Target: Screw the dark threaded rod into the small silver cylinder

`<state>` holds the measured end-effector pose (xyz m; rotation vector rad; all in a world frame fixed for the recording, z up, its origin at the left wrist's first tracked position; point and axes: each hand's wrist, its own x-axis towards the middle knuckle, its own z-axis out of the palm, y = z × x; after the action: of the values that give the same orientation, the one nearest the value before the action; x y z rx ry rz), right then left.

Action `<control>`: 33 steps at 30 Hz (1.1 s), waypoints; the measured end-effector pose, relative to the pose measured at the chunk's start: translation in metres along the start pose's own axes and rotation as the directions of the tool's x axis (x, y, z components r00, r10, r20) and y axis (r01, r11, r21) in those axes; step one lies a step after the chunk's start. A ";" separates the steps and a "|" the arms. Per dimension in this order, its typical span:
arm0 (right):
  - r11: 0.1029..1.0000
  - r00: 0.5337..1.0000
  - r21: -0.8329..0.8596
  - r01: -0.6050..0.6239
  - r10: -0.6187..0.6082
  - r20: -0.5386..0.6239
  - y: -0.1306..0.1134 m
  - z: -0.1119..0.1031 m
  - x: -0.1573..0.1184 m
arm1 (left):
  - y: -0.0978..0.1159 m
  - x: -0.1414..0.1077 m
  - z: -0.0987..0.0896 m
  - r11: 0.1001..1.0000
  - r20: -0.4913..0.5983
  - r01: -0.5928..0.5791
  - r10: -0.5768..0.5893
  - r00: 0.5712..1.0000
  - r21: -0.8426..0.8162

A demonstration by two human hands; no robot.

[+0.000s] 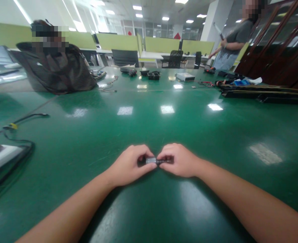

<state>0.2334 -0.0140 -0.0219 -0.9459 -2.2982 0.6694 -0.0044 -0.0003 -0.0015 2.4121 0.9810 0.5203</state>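
Note:
Close to the table's middle, a small cylindrical piece (151,160) with a silver-grey body lies level between my two hands. From its right end runs a thin dark shaft (164,161); its exact kind is too small to tell. My left hand (128,165) is closed round the body, thumb and fingers pinching it. The shaft is between the thumb and fingers of my right hand (180,160), which is also closed. Both sets of fingertips nearly meet where body and shaft join. Fingers hide parts of the piece, which is just above or on the green tabletop (149,128).
A large dark bag (60,71) stands at the back left, and a black cable (30,143) lies at the left edge. Far back are black parts (153,75) and a white box (185,77). Long dark strips (267,92) lie right. A person (231,40) stands behind.

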 end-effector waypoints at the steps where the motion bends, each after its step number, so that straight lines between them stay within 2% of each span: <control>1: 1.000 1.000 0.002 0.003 -0.003 0.001 0.000 0.000 0.000 | 0.000 0.000 0.000 1.000 0.001 0.004 -0.004 1.000 0.003; 22: 1.000 1.000 -0.015 -0.001 0.001 0.012 0.000 -0.002 0.000 | -0.001 0.001 0.001 0.998 0.006 -0.009 0.009 1.000 0.054; 33: 1.000 1.000 -0.012 0.015 -0.016 -0.020 0.002 0.000 0.001 | 0.001 0.001 0.000 0.999 0.013 0.008 -0.008 1.000 0.050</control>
<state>0.2338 -0.0123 -0.0226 -0.9352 -2.2919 0.6379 -0.0030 -0.0001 -0.0007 2.4516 1.0087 0.4815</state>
